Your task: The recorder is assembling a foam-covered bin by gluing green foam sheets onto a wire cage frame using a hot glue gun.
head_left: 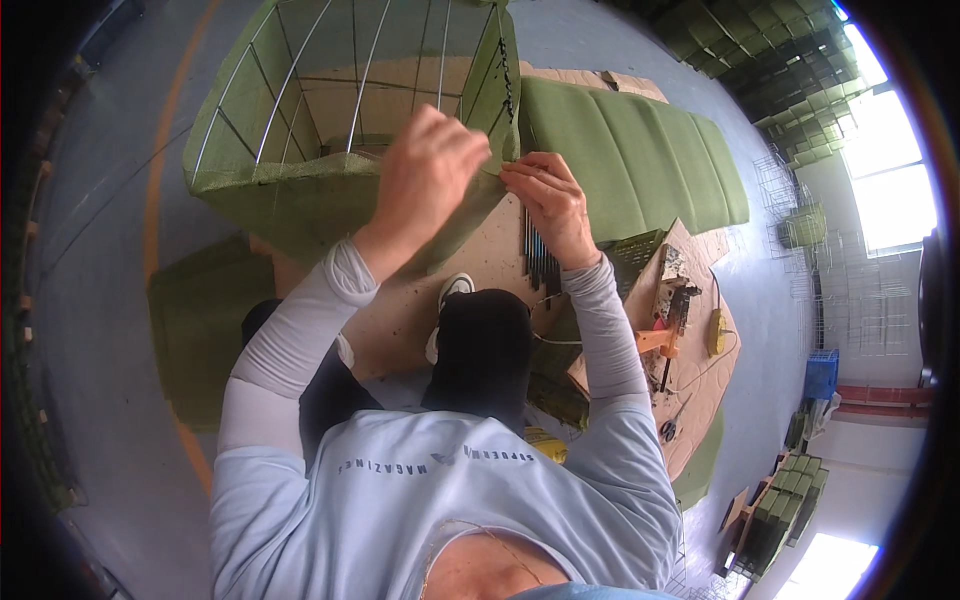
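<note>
In front of me stands a wire-frame box with metal rods and green mesh fabric along its sides. My right hand pinches the fabric at the box's near right corner. Close to its left, my left hand is raised over the near edge, its fingers curled together and a little blurred. What the left fingers hold, if anything, cannot be made out. Dark stitching or ties run down the right corner edge. A bundle of thin dark rods lies below my right hand.
A green padded panel lies right of the box. Nearer, a cardboard sheet carries an orange-handled tool, a yellow-handled tool and scissors. Green fabric lies on the left floor. Stacked green boxes stand far right.
</note>
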{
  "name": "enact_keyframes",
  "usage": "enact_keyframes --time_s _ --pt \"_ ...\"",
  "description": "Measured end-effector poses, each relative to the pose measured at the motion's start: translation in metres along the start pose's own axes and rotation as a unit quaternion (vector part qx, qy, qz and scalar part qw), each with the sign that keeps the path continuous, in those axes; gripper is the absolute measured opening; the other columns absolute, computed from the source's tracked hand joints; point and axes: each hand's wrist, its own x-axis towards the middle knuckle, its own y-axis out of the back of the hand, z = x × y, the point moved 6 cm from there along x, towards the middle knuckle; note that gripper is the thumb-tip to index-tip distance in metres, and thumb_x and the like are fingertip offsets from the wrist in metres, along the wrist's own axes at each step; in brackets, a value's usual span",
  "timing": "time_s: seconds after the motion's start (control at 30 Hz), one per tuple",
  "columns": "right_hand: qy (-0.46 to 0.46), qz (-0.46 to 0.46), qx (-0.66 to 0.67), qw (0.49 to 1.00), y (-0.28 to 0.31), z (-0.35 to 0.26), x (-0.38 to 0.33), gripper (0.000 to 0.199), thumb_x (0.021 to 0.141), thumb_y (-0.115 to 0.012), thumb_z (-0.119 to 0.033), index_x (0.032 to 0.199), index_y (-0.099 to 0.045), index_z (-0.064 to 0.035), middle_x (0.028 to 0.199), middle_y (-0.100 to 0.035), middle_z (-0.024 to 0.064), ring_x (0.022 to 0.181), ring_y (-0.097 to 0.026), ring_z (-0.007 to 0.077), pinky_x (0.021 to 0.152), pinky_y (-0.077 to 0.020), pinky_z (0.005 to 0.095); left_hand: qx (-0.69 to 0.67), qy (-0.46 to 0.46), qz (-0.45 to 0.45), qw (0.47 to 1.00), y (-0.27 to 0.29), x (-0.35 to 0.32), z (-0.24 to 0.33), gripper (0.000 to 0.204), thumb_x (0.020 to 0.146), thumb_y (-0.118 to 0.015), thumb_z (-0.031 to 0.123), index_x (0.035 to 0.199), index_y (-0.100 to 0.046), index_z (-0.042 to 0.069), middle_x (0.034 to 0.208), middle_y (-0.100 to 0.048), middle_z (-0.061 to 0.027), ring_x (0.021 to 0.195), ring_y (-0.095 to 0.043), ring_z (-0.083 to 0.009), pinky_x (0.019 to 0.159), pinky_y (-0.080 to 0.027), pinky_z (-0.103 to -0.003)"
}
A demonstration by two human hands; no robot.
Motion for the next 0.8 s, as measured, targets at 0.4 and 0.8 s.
enact_keyframes --time_s 0.4,0.8 --pt "0.02 -0.17 0.077 0.982 0.005 0.009 0.032 0.014 0.079 -0.071 -0.007 0.091 -0.071 -0.0003 0.087 -0.065 0.0134 0.094 -0.061 0.0286 0.082 -0.0518 0.0384 0.067 -0.114 -0.047 0.99 -0.031 -0.038 0.031 0.018 0.073 -0.072 0.006 0.089 -0.068 0.0 0.092 -0.06 -0.0063 0.089 -0.057 -0.0224 0.075 -0.051 -0.034" --pt "0.084 -0.046 -0.003 0.995 0.006 -0.005 0.001 0.026 0.076 -0.069 -0.002 0.101 -0.067 0.0026 0.109 -0.065 0.0152 0.108 -0.06 0.0327 0.092 -0.0496 0.0408 -0.052 -0.031 -0.254 0.965 -0.057 -0.007 -0.003 0.009 0.078 -0.07 0.011 0.079 -0.071 0.001 0.081 -0.063 -0.0123 0.087 -0.058 -0.0281 0.079 -0.049 -0.037"
